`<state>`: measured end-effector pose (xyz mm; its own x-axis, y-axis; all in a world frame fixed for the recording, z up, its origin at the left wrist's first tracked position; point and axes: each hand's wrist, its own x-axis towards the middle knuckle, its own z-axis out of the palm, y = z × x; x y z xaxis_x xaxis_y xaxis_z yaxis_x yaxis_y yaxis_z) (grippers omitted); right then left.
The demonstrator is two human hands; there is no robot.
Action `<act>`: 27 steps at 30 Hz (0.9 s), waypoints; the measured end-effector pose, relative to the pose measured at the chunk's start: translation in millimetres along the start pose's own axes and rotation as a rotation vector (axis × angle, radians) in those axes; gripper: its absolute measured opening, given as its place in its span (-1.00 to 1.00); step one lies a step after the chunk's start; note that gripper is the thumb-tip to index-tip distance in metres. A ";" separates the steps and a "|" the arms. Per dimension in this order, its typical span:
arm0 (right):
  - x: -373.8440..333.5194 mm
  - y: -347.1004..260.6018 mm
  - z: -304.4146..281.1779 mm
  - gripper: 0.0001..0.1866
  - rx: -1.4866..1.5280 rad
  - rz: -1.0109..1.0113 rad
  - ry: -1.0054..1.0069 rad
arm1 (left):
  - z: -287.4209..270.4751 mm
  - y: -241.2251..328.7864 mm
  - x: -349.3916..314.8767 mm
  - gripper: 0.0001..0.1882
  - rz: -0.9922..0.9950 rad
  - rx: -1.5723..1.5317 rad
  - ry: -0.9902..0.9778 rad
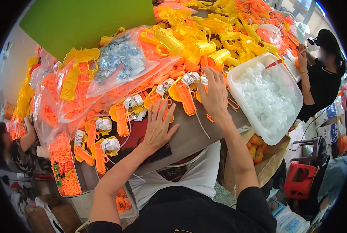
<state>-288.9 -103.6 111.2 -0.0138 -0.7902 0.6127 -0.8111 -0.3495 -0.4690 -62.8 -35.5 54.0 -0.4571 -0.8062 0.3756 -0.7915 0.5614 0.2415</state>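
Observation:
My left hand [158, 128] lies flat over the table's near edge with its fingers spread. Its fingertips overlap an orange-and-yellow, gun-shaped plastic toy part [154, 98]. Farther right, my right hand [213, 93] stretches forward, fingers extended over another such toy part [198, 95] that it partly hides; contact is unclear. Between the hands sits a toy part with an orange handle [188, 101], a white cylinder [190, 78] and a thin pale tube [202, 126]. Several similar parts, such as one with an orange handle [122, 120], form a row toward the left.
A white tub [231, 79] of translucent caps stands at the right. Yellow shells [216, 27] and bagged orange pieces [51, 91] heap behind. A clear bag [121, 58] holds silvery parts. Left is a tray [80, 182] of small orange pieces. People work at both sides.

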 end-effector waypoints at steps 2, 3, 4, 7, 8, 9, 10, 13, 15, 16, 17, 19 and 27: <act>45.8 10.7 14.2 -0.54 0.093 0.030 -0.044 | 2.4 0.7 2.1 -0.23 -0.005 -0.026 0.014; 69.6 17.0 26.0 -0.54 0.094 0.043 -0.045 | 2.6 -1.6 1.4 -0.23 -0.015 -0.043 0.023; 92.1 23.2 32.1 -0.54 0.095 0.044 -0.045 | 3.5 -3.6 2.7 -0.23 -0.021 -0.064 0.033; 132.2 16.5 51.2 -0.39 0.117 -0.012 -0.081 | 2.0 -3.8 3.0 -0.24 -0.023 -0.075 0.032; 136.8 9.3 61.9 -0.30 0.066 -0.090 -0.128 | 1.5 -4.5 4.1 -0.26 -0.024 -0.070 0.022; 140.6 4.0 69.8 -0.21 0.013 -0.168 -0.175 | 1.8 -5.1 4.2 -0.26 -0.036 -0.063 0.023; 141.2 6.0 82.3 -0.13 -0.130 -0.222 -0.229 | 2.1 -5.5 3.9 -0.27 -0.035 -0.069 0.022; 171.1 23.3 93.6 -0.20 0.018 -0.007 -0.540 | 3.2 -6.1 2.8 -0.27 -0.056 -0.113 0.021; 186.1 46.2 94.4 -0.31 0.079 -0.004 -0.452 | 2.5 -6.0 3.5 -0.27 -0.050 -0.116 0.010; 195.3 59.3 91.8 -0.36 0.364 0.126 -0.425 | 2.9 -5.3 3.6 -0.28 -0.049 -0.110 0.004; 201.8 71.5 90.8 -0.41 0.647 0.259 -0.391 | 3.1 -4.8 3.9 -0.28 -0.053 -0.113 0.006; 210.5 79.6 87.5 -0.43 0.823 0.322 -0.378 | 1.4 -6.2 3.8 -0.29 -0.055 -0.098 -0.014; 229.8 64.8 94.8 -0.42 1.462 0.380 -0.493 | 0.7 -5.7 5.8 -0.32 -0.056 -0.083 -0.027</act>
<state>-289.2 -355.6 161.4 0.3425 -0.9176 0.2016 0.4368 -0.0344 -0.8989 -61.2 -43.6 54.2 -0.4248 -0.8409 0.3352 -0.7803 0.5279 0.3353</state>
